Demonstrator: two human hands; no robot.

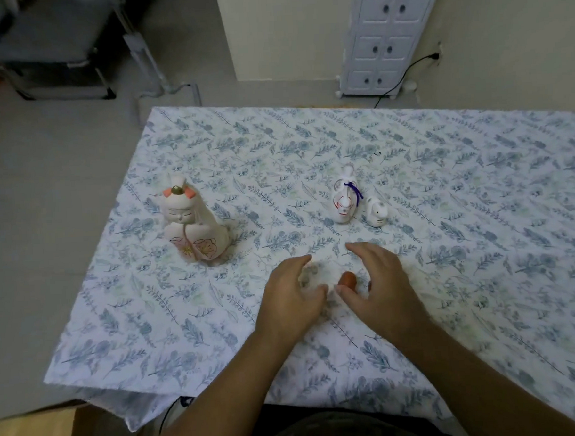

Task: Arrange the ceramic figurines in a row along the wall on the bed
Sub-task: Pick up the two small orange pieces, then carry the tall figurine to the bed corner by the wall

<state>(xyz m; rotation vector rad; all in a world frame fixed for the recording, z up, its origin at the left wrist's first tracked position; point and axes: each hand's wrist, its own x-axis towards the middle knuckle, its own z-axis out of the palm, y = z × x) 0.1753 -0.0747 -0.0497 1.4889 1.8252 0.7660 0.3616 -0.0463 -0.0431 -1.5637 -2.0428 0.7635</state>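
Ceramic figurine (329, 279) cupped between left hand (292, 297) and right hand (379, 286) on bed (478, 207)

Bed (477, 174): covered with a white sheet printed in blue-grey leaf sprigs. Floor (47, 230): plain grey, dimly lit. Cream wall (286, 31) at the far side. White miniature cabinet (383, 39) with paired doors leans against the wall; black cable (405, 75) runs to a wall socket (436, 56). Dark metal-framed furniture (54, 56) stands far left.

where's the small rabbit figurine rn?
Head view, right of centre on the bed sheet: the small rabbit figurine stands just right of the purple-corded figurine, beyond the right hand.
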